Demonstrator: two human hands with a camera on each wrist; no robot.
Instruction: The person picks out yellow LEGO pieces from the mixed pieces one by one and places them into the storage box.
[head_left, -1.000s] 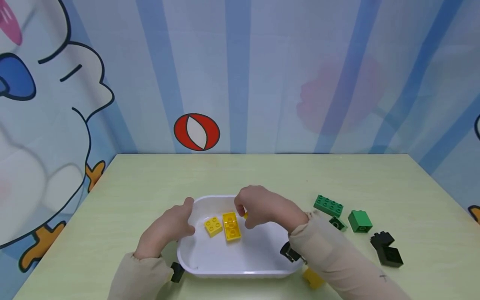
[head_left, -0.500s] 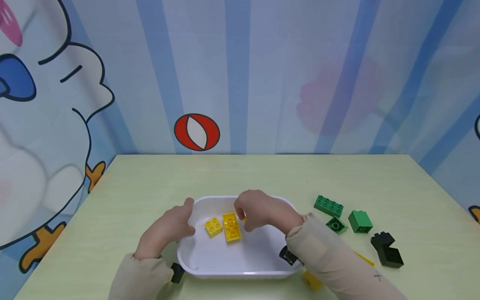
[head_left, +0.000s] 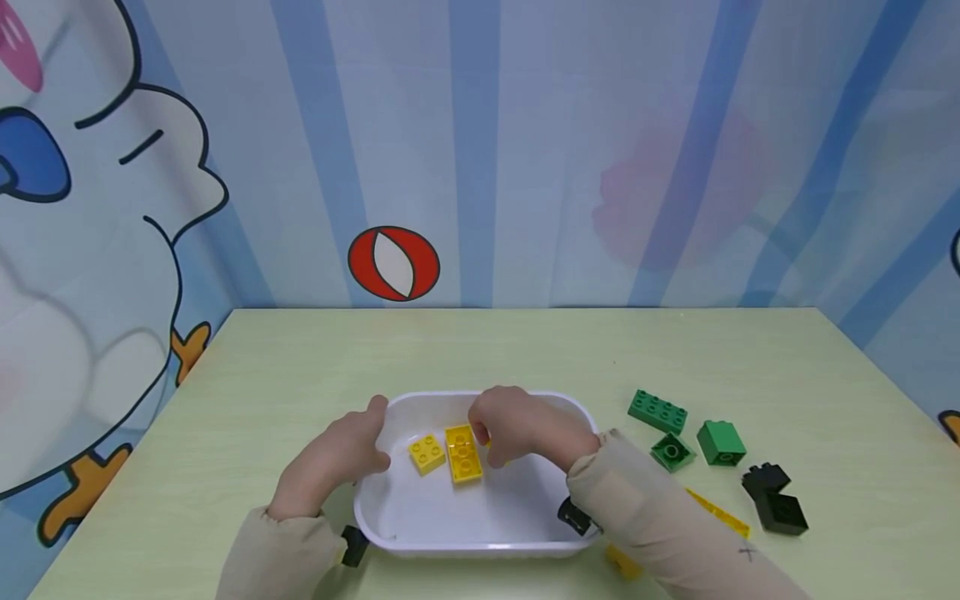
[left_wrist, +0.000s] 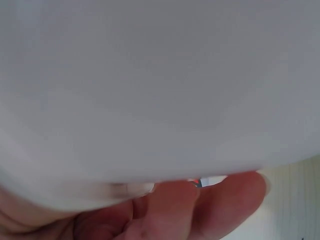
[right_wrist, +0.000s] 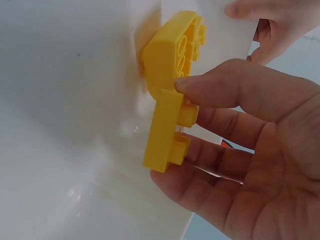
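A white tray [head_left: 480, 525] stands on the table, and my left hand [head_left: 333, 454] holds its left rim, thumb over the edge. The left wrist view shows curled fingers [left_wrist: 170, 210] against the tray's outer side. Over the tray, my right hand [head_left: 521, 427] pinches a small yellow building brick [right_wrist: 164, 132] between thumb and fingertips, its studs toward the palm. Just left of that hand lies a longer yellow brick [head_left: 462, 454], hollow side up. Beside it sits a square yellow brick [head_left: 427, 454] with studs up. In the head view the pinched brick is mostly hidden.
Right of the tray lie a long green brick [head_left: 657, 411], a small green brick [head_left: 672, 451], a taller green brick [head_left: 722, 442] and black bricks [head_left: 780, 512]. A thin yellow piece [head_left: 720, 512] and a yellow brick [head_left: 622, 563] are partly covered by the right sleeve.
My right hand has sunk slightly into the tray, and its forearm has shifted left, uncovering the thin yellow piece and more of the small green brick. The left hand stays still.
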